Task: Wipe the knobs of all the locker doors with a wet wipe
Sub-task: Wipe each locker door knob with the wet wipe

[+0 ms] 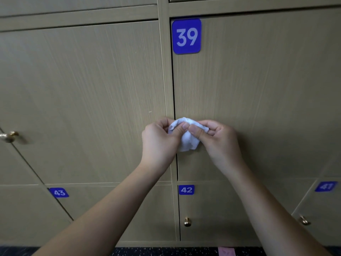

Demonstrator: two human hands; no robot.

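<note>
A crumpled white wet wipe hangs in front of the left edge of locker door 39. My left hand pinches its left side and my right hand pinches its right side, thumbs toward me. The wipe and my hands cover the spot where door 39's knob would sit, so that knob is hidden. Brass knobs show on door 42, on door 41 and on the door at the far left.
Beige wood-grain locker doors fill the view, with blue number plates 39, 42, 43 and 41. A dark speckled floor runs along the bottom, with a pink patch on it.
</note>
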